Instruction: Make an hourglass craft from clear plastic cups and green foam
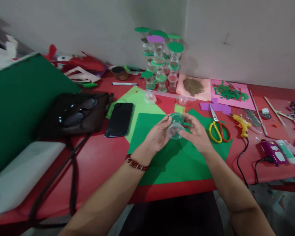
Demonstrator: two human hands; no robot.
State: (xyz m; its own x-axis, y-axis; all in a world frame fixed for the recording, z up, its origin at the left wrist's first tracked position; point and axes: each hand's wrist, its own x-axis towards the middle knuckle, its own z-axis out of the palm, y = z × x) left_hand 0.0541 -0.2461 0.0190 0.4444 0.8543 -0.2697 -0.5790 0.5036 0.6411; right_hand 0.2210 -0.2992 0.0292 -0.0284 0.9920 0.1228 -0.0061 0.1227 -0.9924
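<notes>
Clear plastic cup piece (176,132) is held up just over the far-middle part of the big green sheet (172,164). L hand (158,133) is part curled w/ thumb + fingers on its left side; R hand (196,133) is a bit wider, abt half open, pinching it w/ thumb on the near round end + fingers up by the far one. Far end looks greenish, tbh can't tell if that's paper or the sheet showing thru. Rel. to that sheet: phone (119,119) is just left, scissors (216,123) have their handles over its right side, yellow glue gun (242,125) is further right, stacked cup towers (173,65) are well behind, brown powder (193,87) on pink paper (206,84) behind + right.
</notes>
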